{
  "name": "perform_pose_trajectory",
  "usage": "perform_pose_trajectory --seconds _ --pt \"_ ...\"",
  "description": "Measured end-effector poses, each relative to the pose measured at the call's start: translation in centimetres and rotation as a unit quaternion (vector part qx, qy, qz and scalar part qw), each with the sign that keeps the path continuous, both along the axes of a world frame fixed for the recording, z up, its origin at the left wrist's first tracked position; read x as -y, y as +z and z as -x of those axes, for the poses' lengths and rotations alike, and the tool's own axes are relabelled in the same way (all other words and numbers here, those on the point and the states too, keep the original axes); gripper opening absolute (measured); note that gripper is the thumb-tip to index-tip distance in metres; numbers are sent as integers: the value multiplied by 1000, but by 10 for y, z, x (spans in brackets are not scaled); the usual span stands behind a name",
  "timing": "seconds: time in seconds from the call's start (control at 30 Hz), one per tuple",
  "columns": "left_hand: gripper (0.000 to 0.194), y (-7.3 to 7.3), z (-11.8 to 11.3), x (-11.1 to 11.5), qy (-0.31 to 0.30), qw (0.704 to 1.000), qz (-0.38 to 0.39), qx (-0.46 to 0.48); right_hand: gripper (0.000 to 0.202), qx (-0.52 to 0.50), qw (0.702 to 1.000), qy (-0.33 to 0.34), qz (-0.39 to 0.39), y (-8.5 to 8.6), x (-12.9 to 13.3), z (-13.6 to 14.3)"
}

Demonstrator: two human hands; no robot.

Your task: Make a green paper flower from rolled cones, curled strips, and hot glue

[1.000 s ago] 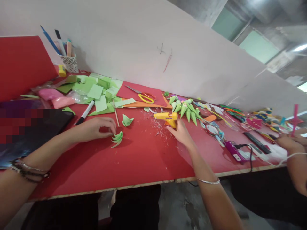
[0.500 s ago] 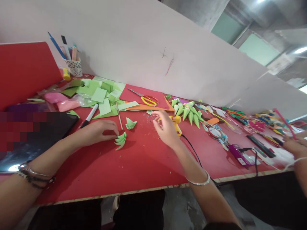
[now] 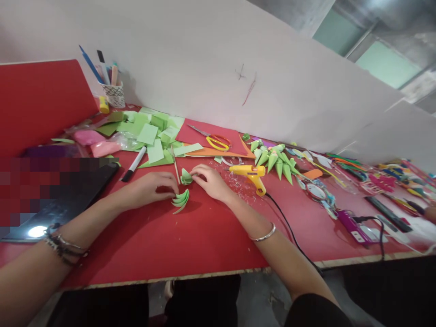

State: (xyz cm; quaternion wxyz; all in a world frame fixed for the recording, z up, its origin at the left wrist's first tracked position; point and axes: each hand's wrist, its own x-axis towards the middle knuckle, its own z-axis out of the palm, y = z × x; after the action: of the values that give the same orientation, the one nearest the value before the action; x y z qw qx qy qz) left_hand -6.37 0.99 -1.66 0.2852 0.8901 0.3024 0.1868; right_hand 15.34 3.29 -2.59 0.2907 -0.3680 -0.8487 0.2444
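Note:
My left hand (image 3: 158, 188) pinches a fan of layered green paper petals (image 3: 181, 200) by its left edge, just above the red table. A smaller folded green paper piece (image 3: 185, 177) stands right behind it. The fingertips of my right hand (image 3: 211, 181) are closed on that piece's right edge. To the right of my right hand lies a yellow glue gun (image 3: 250, 175), nozzle pointing left, with thin glue strings around it. A thin wooden stick (image 3: 175, 164) lies behind the two paper pieces.
Green paper sheets (image 3: 148, 134), a marker (image 3: 134, 164) and scissors (image 3: 214, 140) lie behind my hands. A dark tablet-like slab (image 3: 85, 195) is at left. Green paper cones (image 3: 277, 161) and a purple power strip (image 3: 356, 227) are at right. Another person's hand (image 3: 431, 212) shows at the right edge.
My right hand has moved left from beside the glue gun to the smaller green paper piece and taken hold of it. My left hand keeps the petal fan.

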Motion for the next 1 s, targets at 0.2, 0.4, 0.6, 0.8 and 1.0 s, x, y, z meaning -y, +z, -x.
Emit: perform_pose_trajectory --seconds 0.2,0.4,0.6,0.8,1.0 --pt "19 0 -1 0 -4 1000 -13 -2 15 -12 1000 -9 4 -2 0 -2" --pt "19 1 0 1 3 1000 -9 -15 27 26 999 22 10 -3 -5 -2" --pt "17 2 -1 2 3 1000 -6 -20 14 31 1000 1 -2 -5 -4 -1" --pt "17 2 -3 4 9 1000 -11 -17 11 39 995 -74 -54 8 4 -7" --pt "18 3 -8 7 -4 1000 -2 1 13 91 988 -126 14 37 30 -21"
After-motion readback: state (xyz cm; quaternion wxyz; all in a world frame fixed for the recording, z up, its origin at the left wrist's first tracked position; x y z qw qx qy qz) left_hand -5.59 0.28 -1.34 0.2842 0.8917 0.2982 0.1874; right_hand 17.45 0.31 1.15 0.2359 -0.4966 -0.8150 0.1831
